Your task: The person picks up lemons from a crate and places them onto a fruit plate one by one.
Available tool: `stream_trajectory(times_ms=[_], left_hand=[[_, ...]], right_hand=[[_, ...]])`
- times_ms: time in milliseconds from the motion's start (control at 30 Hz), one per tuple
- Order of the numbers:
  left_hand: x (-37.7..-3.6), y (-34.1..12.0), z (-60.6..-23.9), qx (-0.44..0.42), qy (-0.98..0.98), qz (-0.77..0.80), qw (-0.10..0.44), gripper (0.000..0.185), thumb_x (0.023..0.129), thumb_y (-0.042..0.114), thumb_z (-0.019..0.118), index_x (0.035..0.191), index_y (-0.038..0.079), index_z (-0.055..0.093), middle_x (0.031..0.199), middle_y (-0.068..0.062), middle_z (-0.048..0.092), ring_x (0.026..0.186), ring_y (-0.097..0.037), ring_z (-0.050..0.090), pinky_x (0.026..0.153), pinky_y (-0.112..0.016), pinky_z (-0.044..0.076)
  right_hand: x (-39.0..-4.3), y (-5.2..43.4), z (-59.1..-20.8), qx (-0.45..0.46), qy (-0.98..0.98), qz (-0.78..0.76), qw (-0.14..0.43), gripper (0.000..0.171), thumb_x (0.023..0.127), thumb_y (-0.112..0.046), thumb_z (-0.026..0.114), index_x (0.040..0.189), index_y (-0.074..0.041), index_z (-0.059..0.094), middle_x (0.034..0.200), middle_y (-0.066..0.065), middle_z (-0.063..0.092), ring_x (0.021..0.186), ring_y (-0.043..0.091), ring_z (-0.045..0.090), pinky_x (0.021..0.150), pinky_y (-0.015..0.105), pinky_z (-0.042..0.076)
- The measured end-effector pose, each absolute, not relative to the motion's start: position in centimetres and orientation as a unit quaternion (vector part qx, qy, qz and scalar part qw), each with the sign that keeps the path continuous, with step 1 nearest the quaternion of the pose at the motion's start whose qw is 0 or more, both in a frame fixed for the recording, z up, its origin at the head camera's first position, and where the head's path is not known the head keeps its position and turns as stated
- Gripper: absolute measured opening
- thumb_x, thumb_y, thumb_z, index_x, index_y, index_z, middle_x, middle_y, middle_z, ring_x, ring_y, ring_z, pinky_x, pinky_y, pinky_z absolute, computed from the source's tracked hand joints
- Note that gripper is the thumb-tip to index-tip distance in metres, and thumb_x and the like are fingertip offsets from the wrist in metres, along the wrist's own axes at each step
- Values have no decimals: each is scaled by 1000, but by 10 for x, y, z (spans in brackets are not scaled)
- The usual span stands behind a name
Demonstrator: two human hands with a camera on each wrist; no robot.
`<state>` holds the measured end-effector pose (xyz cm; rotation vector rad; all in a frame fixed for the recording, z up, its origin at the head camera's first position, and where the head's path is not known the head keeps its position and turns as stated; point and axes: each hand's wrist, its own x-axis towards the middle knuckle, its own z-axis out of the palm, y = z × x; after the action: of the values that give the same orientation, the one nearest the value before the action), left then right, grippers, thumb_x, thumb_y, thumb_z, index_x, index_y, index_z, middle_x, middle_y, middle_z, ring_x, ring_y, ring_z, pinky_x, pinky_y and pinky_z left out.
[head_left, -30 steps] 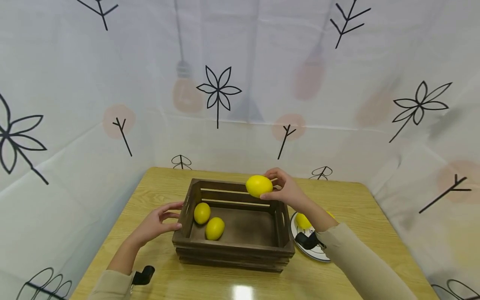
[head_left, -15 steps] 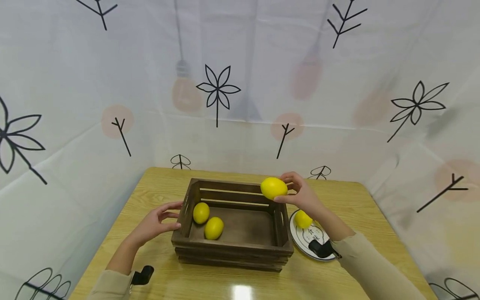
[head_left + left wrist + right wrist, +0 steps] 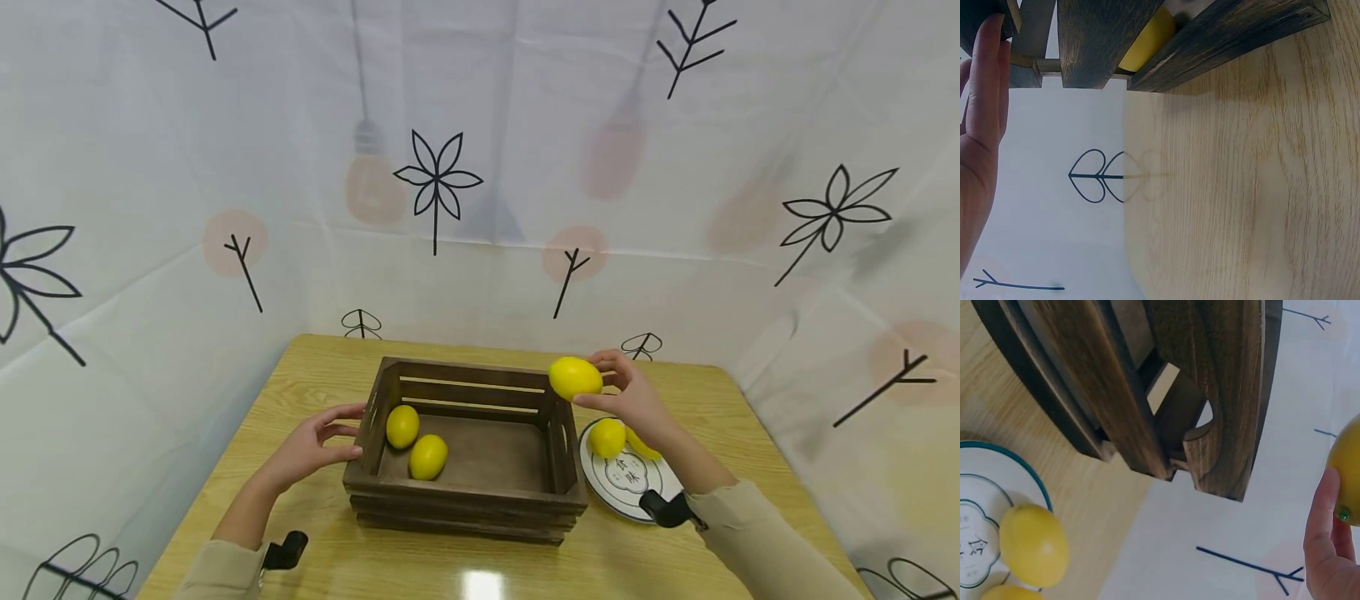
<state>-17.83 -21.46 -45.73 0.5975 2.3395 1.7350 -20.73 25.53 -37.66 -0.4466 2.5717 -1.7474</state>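
Observation:
My right hand (image 3: 633, 402) pinches a lemon (image 3: 575, 378) between thumb and fingers, above the back right corner of a dark wooden slatted crate (image 3: 468, 492). In the right wrist view the held lemon (image 3: 1349, 469) shows a green tip. At the crate's left side my left hand (image 3: 307, 448) has its fingers extended, touching the wall; the left wrist view shows the fingertips on a slat. Inside the crate, toward the left, lie a lemon (image 3: 402, 427) and, nearer me, another lemon (image 3: 428, 457).
Right of the crate a white plate (image 3: 622, 504) with a dark rim bears a lemon (image 3: 607, 437) and a second yellow fruit (image 3: 643, 447), partly hidden by the right arm. Everything stands on a wooden table (image 3: 322, 375), with a patterned cloth (image 3: 480, 292) behind it.
My right hand has moved right with the lemon, from over the crate's back part to its back right corner. More of the plate shows. The left hand has stayed put.

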Motion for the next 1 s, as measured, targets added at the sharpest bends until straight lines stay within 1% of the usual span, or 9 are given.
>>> stream_trajectory(times_ms=[167, 400, 567, 733, 1000], left_hand=[[-179, -215, -457, 200, 783, 583, 85, 62, 84, 16, 71, 139, 10, 43, 139, -15, 39, 107, -6, 53, 82, -32, 49], [-181, -217, -456, 203, 782, 583, 87, 62, 84, 15, 70, 139, 10, 43, 139, -15, 39, 107, -6, 53, 81, -33, 50], [-182, -218, -455, 199, 785, 580, 89, 61, 84, 16, 71, 139, 11, 44, 139, -14, 39, 109, -10, 53, 81, -33, 50], [-182, -217, -456, 193, 788, 578, 88, 62, 83, 17, 71, 139, 10, 44, 139, -15, 40, 110, -14, 53, 81, -33, 50], [-180, -217, -455, 196, 787, 578, 85, 62, 84, 17, 71, 139, 10, 44, 139, -15, 40, 108, -10, 54, 81, -32, 50]], right_hand=[[-204, 261, -377, -128, 824, -552, -14, 52, 79, -12, 76, 121, -3, 46, 113, 16, 49, 94, 26, 51, 73, 32, 51], [-196, 268, -380, -108, 835, -540, -18, 54, 80, -13, 75, 123, -2, 44, 116, 18, 48, 94, 27, 51, 74, 31, 49], [-193, 274, -384, -92, 843, -529, -23, 52, 81, -15, 74, 123, -2, 45, 116, 19, 48, 94, 28, 49, 74, 30, 48], [-190, 281, -390, -67, 846, -527, -32, 54, 81, -16, 74, 124, -2, 45, 116, 19, 48, 93, 25, 49, 72, 28, 49], [-186, 293, -400, -50, 852, -520, -38, 54, 82, -18, 74, 124, -1, 44, 117, 20, 47, 94, 27, 48, 71, 29, 49]])
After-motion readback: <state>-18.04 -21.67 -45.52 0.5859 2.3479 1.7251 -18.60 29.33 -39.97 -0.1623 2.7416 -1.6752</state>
